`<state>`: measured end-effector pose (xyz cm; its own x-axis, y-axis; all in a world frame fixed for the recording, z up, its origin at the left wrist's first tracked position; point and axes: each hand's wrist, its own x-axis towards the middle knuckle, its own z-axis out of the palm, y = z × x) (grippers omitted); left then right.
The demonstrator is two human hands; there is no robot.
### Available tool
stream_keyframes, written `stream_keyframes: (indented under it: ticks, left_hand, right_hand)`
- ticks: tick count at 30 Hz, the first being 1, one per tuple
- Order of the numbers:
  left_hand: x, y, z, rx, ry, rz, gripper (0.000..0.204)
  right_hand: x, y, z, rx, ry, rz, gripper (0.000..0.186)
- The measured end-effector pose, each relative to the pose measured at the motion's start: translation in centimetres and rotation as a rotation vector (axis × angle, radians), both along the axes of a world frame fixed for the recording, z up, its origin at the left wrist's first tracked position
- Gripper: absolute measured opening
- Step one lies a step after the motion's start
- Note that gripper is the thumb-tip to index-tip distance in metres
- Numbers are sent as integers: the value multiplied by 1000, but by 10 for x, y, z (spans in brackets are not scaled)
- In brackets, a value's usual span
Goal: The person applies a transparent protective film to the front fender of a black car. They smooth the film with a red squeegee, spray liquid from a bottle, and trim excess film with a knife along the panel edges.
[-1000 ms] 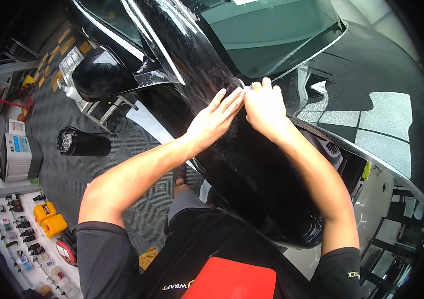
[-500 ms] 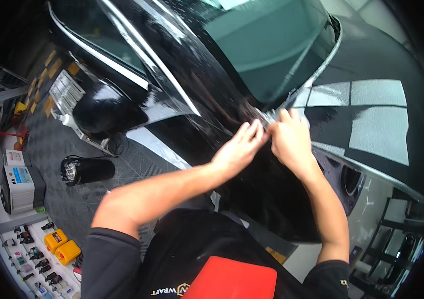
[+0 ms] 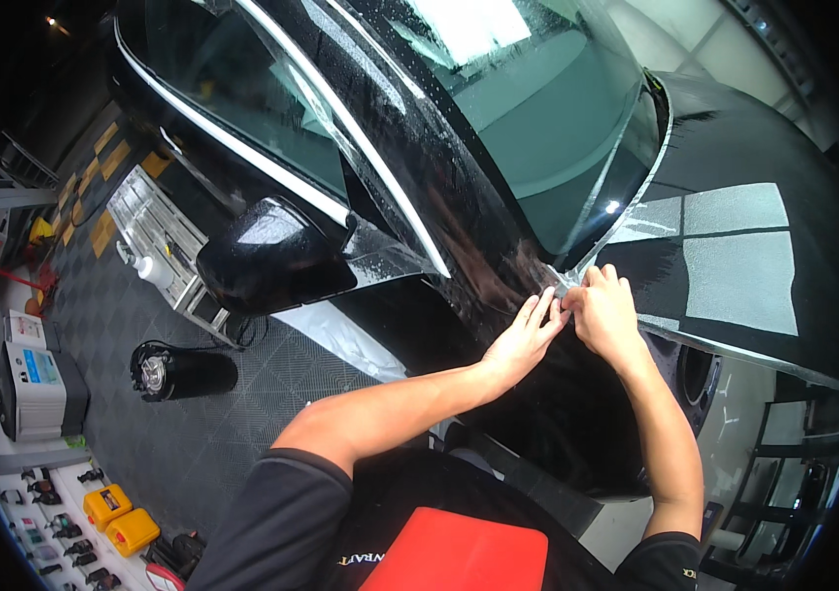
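At the lower corner of the windshield of a black car, my two hands work side by side. My left hand rests with fingers stretched flat against the base of the black pillar. Beside it, my right hand has its fingers curled in a pinch at the edge of crumpled clear film, which shows between the pillar and the hood. The tips of the right fingers are partly hidden. Wet, glossy patches and droplets cover the pillar and glass.
The black side mirror juts out to the left. Beyond it stand a metal work platform with a white spray bottle, and a black cylindrical tank. A grey machine and yellow jugs line the left side.
The view has shifted, so the car sits lower and further right in the picture. Both hands stay at the same windshield corner, the left still flat and the right still pinching.
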<state>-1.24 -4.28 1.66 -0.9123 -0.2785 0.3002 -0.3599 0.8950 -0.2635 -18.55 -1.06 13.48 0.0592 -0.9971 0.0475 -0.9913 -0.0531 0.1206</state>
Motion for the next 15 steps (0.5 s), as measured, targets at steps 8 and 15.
stream_keyframes:
  ticks: [8,15]
  left_hand:
    - [-3,4,-10,102,-111,-40,71]
    - [-19,10,-28,-20,62,90,70]
  right_hand:
    - [129,16,172,24,-762,421,82]
    - [277,-38,204,-655,-1153,1150,27]
